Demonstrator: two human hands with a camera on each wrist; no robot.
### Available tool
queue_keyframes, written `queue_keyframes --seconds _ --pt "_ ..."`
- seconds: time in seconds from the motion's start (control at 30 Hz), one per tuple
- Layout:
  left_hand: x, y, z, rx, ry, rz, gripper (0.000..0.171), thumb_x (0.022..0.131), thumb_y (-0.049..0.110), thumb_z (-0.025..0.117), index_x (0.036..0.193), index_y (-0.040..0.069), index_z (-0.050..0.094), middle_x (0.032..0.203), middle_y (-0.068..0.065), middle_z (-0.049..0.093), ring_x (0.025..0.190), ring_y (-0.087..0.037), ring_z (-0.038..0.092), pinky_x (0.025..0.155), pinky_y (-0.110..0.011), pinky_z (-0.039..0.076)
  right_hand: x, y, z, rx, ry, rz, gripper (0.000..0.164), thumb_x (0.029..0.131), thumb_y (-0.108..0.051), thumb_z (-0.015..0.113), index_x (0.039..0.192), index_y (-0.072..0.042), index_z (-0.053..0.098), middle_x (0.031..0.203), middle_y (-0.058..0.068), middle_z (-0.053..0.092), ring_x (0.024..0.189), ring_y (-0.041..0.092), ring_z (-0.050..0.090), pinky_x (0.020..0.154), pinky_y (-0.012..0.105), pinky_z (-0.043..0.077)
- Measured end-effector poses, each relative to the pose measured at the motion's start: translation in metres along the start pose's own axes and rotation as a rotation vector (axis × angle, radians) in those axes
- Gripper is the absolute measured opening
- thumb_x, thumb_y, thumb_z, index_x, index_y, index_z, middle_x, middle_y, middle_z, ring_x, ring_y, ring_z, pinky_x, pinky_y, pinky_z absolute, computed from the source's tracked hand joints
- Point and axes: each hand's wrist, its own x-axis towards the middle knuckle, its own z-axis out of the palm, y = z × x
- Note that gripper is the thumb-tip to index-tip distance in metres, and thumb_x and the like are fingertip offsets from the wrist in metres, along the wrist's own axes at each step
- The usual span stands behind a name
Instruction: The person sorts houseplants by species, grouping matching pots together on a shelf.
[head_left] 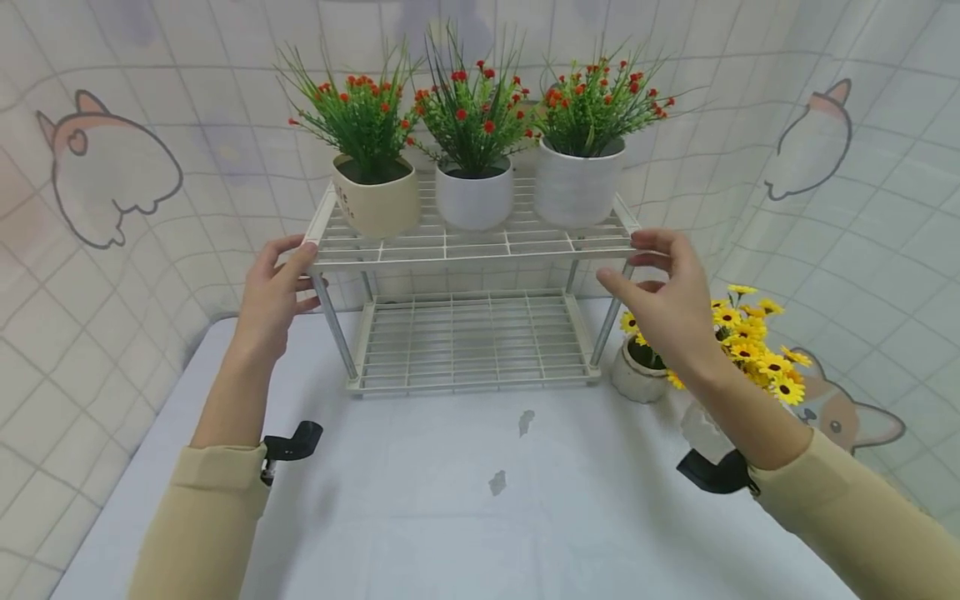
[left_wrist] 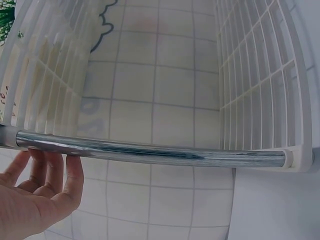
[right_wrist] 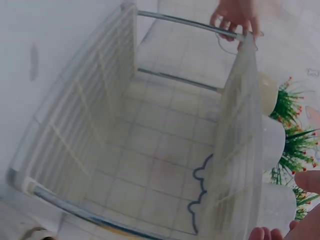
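Note:
A white two-tier wire shelf rack [head_left: 468, 385] with metal posts stands on the table. At its upper left front corner my left hand [head_left: 272, 292] grips the rack, thumb on the corner and fingers around the outside. In the left wrist view, the fingertips of that hand [left_wrist: 45, 190] meet the silver post [left_wrist: 150, 152]. My right hand [head_left: 671, 300] has its fingers at the upper right corner and its thumb held apart in front. Three potted plants with red flowers line the top tier: a cream pot [head_left: 378, 200], a white pot [head_left: 474, 196] and a ribbed white pot [head_left: 577, 183].
Yellow flowers [head_left: 750, 337] and a small grey-white pot [head_left: 639, 379] stand right of the rack, partly behind my right arm. A white cloth [head_left: 450, 533] with grey patches covers the table. Tile-patterned walls [head_left: 187, 275] enclose the back and sides.

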Motion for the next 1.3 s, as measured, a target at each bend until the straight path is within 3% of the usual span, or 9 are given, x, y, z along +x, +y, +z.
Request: queue_keyframes --seconds 0.23,0.43,0.63,0.83,1.0,1.17,1.23,1.3 --pt "0.000 0.000 0.003 -0.001 0.007 0.010 0.061 0.105 0.052 0.052 0.155 0.019 0.041 0.149 -0.020 0.050 0.119 -0.031 0.058 0.105 -0.058 0.044 -0.043 0.038 -0.013 0.018 0.030 0.013 0.041 0.098 -0.016 0.073 0.132 -0.003 0.055 0.126 0.000 0.058 0.109 0.014 0.058 0.088 0.018 0.047" --pt "0.001 -0.001 0.003 0.009 0.007 0.029 0.061 0.105 0.052 0.052 0.155 0.018 0.041 0.147 -0.018 0.052 0.117 -0.029 0.058 0.104 -0.055 0.045 -0.082 0.068 -0.018 0.057 0.079 0.074 0.027 0.099 -0.009 0.071 0.120 0.003 0.061 0.114 0.005 0.061 0.104 0.014 0.060 0.083 0.015 0.050" --pt "0.003 0.001 0.001 0.013 0.018 0.034 0.061 0.105 0.053 0.051 0.154 0.018 0.042 0.146 -0.017 0.052 0.115 -0.027 0.058 0.104 -0.056 0.045 -0.109 0.093 -0.018 0.104 0.153 0.242 0.025 0.098 -0.011 0.072 0.116 0.004 0.064 0.107 0.002 0.064 0.101 0.012 0.062 0.081 0.014 0.050" --pt "0.003 0.002 0.001 0.025 0.036 0.034 0.061 0.105 0.053 0.051 0.154 0.018 0.042 0.147 -0.017 0.053 0.118 -0.029 0.057 0.105 -0.056 0.045 -0.125 0.113 -0.024 0.157 0.163 0.450 0.022 0.097 -0.014 0.074 0.113 0.000 0.066 0.098 -0.007 0.068 0.088 0.008 0.063 0.073 0.016 0.052" --pt "0.003 0.002 0.000 0.017 0.034 0.027 0.061 0.105 0.053 0.051 0.154 0.019 0.042 0.146 -0.018 0.052 0.116 -0.028 0.058 0.104 -0.056 0.045 -0.136 0.126 -0.030 0.126 0.201 0.594 0.022 0.099 -0.016 0.072 0.114 -0.002 0.065 0.092 -0.014 0.068 0.084 0.006 0.064 0.071 0.016 0.052" --pt "0.001 0.003 0.000 0.013 0.020 0.014 0.062 0.105 0.054 0.051 0.155 0.019 0.041 0.145 -0.017 0.052 0.117 -0.029 0.057 0.103 -0.055 0.045 -0.146 0.140 -0.037 0.201 0.386 0.743 0.025 0.097 -0.013 0.073 0.118 -0.005 0.062 0.100 -0.010 0.063 0.083 0.003 0.061 0.065 0.014 0.050" --pt "0.000 0.002 0.001 0.023 0.018 0.010 0.063 0.105 0.054 0.051 0.155 0.018 0.040 0.146 -0.017 0.052 0.118 -0.029 0.057 0.104 -0.054 0.045 -0.150 0.152 -0.041 0.194 0.460 0.786 0.026 0.096 -0.016 0.075 0.116 -0.011 0.059 0.105 -0.008 0.057 0.085 0.003 0.057 0.065 0.014 0.048" --pt "-0.001 0.000 0.002 0.040 0.020 0.013 0.063 0.105 0.054 0.050 0.156 0.018 0.040 0.146 -0.017 0.052 0.117 -0.028 0.058 0.104 -0.054 0.045 -0.153 0.168 -0.043 0.198 0.527 0.854 0.037 0.092 -0.021 0.080 0.117 -0.020 0.052 0.111 -0.008 0.049 0.091 0.004 0.052 0.067 0.014 0.046"
